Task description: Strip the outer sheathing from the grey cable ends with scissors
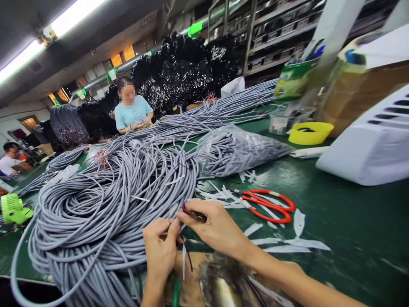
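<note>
My left hand (160, 241) is closed, thumb and fingertips pinched on a thin black wire (189, 256) whose end hangs below with a narrow white strip (183, 261). Close against it, my right hand (215, 219) is also closed, pinching a thin dark piece with a purplish-red tip (183, 206); its exact kind is hidden by the fingers. The fingertips of both hands nearly meet. Just behind and left of them lies a large coil of grey cable (115, 204). Red-handled scissors (271, 207) rest to the right, among loose white strips (298, 244).
A clear plastic bag (239, 151) of short grey pieces lies behind the scissors. A yellow ring (309, 133), a green tub (294, 79) and a white slotted object (367, 149) stand right. A green fan (15, 209) is left. A co-worker (134, 111) sits across the green table (361, 230).
</note>
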Demonstrator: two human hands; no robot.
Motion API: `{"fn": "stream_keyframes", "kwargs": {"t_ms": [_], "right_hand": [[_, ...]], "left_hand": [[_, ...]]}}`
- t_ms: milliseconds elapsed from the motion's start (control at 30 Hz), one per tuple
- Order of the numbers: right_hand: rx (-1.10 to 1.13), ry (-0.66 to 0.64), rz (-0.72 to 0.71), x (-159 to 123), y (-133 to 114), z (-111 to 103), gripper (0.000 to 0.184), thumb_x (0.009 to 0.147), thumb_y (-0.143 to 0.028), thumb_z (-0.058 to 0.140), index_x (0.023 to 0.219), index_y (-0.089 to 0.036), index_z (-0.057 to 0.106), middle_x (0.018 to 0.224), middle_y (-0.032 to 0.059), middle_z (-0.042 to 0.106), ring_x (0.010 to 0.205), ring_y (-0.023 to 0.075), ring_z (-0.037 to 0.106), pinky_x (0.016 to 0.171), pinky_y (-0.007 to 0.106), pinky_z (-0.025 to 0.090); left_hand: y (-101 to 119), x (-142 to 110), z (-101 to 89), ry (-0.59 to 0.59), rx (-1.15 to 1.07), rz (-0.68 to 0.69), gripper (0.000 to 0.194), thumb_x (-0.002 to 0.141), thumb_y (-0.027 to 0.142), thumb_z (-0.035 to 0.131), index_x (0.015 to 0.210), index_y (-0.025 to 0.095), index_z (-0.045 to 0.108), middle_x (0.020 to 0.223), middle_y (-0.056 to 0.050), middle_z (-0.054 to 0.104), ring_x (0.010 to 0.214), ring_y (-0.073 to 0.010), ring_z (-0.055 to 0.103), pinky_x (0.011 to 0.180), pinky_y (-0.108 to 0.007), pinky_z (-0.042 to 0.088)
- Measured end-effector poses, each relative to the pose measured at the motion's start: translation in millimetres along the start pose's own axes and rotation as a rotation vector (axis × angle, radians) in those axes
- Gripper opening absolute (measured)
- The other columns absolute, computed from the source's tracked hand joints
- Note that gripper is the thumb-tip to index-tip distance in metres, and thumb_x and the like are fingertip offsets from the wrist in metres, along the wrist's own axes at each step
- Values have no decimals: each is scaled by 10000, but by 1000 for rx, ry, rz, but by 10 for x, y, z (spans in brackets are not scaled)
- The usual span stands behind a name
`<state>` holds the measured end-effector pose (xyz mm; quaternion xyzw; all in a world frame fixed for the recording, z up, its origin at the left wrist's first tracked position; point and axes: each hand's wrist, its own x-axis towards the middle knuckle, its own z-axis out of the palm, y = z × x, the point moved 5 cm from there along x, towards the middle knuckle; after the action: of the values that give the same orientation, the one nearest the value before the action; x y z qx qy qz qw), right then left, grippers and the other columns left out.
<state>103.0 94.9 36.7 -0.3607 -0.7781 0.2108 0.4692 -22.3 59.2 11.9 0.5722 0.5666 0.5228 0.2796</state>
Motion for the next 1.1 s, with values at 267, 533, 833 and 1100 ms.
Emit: {"fn": "stream_keyframes", "kwargs": {"t_ms": [267, 533, 833, 1100], "right_hand": [[113, -78, 129, -70, 69, 93, 333, 837, -329, 377, 537, -191, 417, 489, -24, 429, 462, 105, 365, 441, 221, 311], [203, -75, 118, -66, -18, 69, 366, 809, -375, 426, 495, -189, 411, 447, -37, 404, 431, 90, 333, 399, 208, 283], [249, -169, 233, -79, 108, 165, 340, 819, -369, 422, 577, -167, 550, 523, -7, 546, 510, 128, 496, 479, 224, 397], [-423, -84, 195, -4, 430, -213, 299, 713, -229, 601, 989, -115, 598, 978, 144, 628, 875, 262, 576, 735, 367, 444]], "left_hand": [[-78, -1, -36, 124, -280, -171, 400, 713, 526, 580, 603, 141, 588, 387, 43, 465, 303, -75, 389, 343, -189, 313], [21, 26, -16, 98, -254, -41, 199, 683, 331, 661, 715, 147, 732, 529, 7, 539, 468, -93, 458, 440, -197, 365], [-170, 44, -30, 73, -471, -224, 359, 629, 454, 686, 546, 118, 592, 360, 30, 486, 327, -95, 459, 378, -205, 361], [-19, -29, -102, 109, -179, 6, 94, 682, 173, 645, 744, 159, 576, 688, -5, 604, 638, -118, 603, 616, -196, 488]]}}
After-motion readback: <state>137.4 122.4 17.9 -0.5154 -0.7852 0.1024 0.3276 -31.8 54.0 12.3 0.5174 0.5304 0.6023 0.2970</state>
